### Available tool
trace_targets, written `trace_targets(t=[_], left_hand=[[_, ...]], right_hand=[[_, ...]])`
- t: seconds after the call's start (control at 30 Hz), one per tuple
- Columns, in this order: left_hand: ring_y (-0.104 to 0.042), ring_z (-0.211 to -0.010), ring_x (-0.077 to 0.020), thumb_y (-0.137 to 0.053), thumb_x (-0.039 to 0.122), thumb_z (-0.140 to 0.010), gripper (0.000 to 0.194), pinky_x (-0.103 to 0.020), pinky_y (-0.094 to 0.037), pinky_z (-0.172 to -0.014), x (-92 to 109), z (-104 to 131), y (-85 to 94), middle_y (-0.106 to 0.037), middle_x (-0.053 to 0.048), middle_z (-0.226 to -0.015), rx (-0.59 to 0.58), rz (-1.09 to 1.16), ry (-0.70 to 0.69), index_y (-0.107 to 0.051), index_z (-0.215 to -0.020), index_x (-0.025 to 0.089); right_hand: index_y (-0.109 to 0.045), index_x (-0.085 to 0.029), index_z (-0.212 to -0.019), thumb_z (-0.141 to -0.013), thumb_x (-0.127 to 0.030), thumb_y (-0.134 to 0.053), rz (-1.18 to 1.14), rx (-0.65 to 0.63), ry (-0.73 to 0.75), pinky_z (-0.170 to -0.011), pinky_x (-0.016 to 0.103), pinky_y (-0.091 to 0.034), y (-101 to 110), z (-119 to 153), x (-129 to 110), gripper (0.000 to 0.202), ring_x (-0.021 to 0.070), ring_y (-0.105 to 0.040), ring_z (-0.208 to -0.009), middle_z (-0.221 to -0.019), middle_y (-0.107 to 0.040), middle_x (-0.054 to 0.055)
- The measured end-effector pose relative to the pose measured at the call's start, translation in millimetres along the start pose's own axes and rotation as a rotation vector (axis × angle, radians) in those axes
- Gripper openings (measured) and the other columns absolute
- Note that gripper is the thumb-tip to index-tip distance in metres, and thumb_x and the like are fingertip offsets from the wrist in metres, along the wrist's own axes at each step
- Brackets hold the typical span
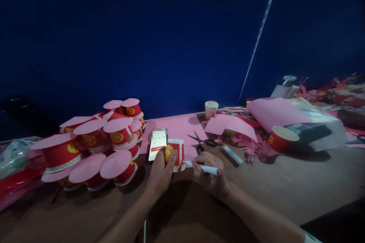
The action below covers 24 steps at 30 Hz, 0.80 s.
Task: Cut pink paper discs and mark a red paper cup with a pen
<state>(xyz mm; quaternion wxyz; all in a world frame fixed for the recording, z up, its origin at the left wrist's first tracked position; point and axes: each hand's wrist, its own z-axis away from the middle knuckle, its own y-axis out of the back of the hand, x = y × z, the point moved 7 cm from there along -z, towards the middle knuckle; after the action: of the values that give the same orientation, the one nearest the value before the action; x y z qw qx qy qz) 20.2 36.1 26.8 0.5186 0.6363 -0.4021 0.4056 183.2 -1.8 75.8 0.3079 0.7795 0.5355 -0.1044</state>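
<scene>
In the middle of the head view, my left hand grips a red paper cup with gold print and a white strip, lying on its side. Just right of it, my right hand holds a white marker, its tip close to the cup's rim. A phone with a lit screen lies behind my left hand. Black scissors lie partly spread beyond my right hand. Part of a pink paper piece shows behind the cup.
Several red cups with pink paper discs are stacked at the left. Pink sheets, a white cup, a glue tube, an open red cup and paper scraps lie behind and right. A blue partition rises behind.
</scene>
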Motion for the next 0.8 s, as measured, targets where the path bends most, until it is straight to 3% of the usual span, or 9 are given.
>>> trace_targets(t=[0.8], left_hand=[[-0.058,-0.083,-0.0233,-0.044,0.052,-0.080,0.038,-0.036,-0.042,-0.075,-3.8,-0.7,0.3,-0.064,-0.007,-0.090,0.004,0.002,0.032,-0.055,-0.094,0.018]], right_hand=[[-0.053,-0.018,-0.068,-0.082,-0.015,-0.047,0.061,0.029,-0.016,-0.053,0.024,-0.041,-1.9,3.9,4.5,0.016,0.0118,-0.053,-0.053,-0.059,-0.057,0.000]])
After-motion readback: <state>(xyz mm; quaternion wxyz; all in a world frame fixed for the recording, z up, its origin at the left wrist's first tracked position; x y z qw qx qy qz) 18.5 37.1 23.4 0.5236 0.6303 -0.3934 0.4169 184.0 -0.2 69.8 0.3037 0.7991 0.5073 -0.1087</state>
